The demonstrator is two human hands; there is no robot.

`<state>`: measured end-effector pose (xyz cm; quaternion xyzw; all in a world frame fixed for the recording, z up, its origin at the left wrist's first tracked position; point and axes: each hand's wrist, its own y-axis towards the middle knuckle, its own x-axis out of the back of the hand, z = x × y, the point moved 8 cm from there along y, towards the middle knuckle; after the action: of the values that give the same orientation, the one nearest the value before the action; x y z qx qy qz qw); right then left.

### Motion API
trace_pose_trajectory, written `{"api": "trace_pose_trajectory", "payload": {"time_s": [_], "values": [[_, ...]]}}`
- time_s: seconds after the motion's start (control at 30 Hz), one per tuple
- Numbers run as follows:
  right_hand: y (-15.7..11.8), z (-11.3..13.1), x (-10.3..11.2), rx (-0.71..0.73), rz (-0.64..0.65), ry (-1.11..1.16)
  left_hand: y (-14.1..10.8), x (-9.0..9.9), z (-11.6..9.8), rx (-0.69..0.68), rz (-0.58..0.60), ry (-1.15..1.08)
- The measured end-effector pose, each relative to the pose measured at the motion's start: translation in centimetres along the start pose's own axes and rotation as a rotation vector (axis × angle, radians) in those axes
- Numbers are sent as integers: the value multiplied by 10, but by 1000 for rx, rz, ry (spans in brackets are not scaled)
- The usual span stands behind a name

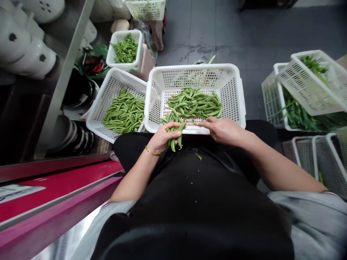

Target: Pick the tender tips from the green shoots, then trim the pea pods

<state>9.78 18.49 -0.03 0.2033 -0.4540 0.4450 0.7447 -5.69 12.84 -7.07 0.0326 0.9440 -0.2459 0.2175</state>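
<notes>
My left hand (166, 138), with a thin gold bangle at the wrist, is closed around several green pea pods (172, 143) over my lap. It sits by the near rim of a white perforated basket (240, 97). A heap of pea pods (193, 103) lies inside that basket. Over the same rim, my right hand (223, 130) reaches in with thumb and forefinger together near the basket floor. Whatever is in its fingertips is too small to make out. A second white basket (94, 113) on the left holds a pile of pea pods (124, 112).
Behind the left basket stands a white bin (110, 57) of green peppers. A metal shelf (58, 86) with stacked bowls borders the left side. Baskets (306, 86) of leafy greens are stacked at right. Dark tiled floor (230, 39) lies beyond. A black apron (195, 202) covers my lap.
</notes>
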Motion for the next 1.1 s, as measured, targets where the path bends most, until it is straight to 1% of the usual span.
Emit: {"api": "trace_pose_trajectory", "payload": {"time_s": [0.03,0.07,0.1,0.17,0.23,0.3,0.37,0.43,0.47,0.5,0.57,0.6,0.67,0.7,0.77,0.87,0.9,0.97,1.0,1.03,1.07,1.1], "values": [[3,1,3,-24,-74,-63,-3,-2,0,5,17,26],[7,6,5,-16,-115,-97,-6,-5,0,11,41,53],[11,13,4,22,-121,-114,-9,-8,-1,15,66,79],[18,31,2,122,-78,-154,-15,-14,-3,14,107,112],[24,46,-1,176,-38,-232,-19,-18,-5,13,129,115],[28,56,-1,163,-58,-316,-21,-24,-5,27,154,67],[30,61,0,133,-124,-379,-20,-28,-4,31,161,-42],[26,64,2,120,-206,-386,-18,-25,-5,9,111,-151],[20,63,6,119,-250,-355,-17,-18,-6,-23,57,-180],[13,60,11,110,-292,-303,-17,-9,-9,-68,-6,-186],[-5,45,28,40,-357,-173,-20,13,-17,-194,-140,-151],[-13,35,36,-11,-363,-111,-24,22,-22,-258,-196,-119],[-24,19,43,-90,-305,-23,-30,34,-28,-346,-260,-45],[-24,16,41,-107,-251,1,-32,35,-29,-366,-267,-10],[-15,18,25,-94,-140,32,-33,29,-28,-374,-252,44],[9,36,-14,-6,-4,12,-38,14,-30,-356,-223,130],[16,41,-27,24,27,-24,-42,12,-33,-358,-235,188],[23,49,-47,93,84,-96,-56,11,-48,-400,-298,348],[23,53,-53,136,111,-118,-65,10,-57,-434,-321,442],[20,57,-56,185,128,-127,-71,7,-65,-462,-314,539],[15,62,-56,241,136,-127,-76,1,-69,-478,-265,632],[11,67,-54,291,131,-125,-78,-8,-70,-475,-179,718]]}}
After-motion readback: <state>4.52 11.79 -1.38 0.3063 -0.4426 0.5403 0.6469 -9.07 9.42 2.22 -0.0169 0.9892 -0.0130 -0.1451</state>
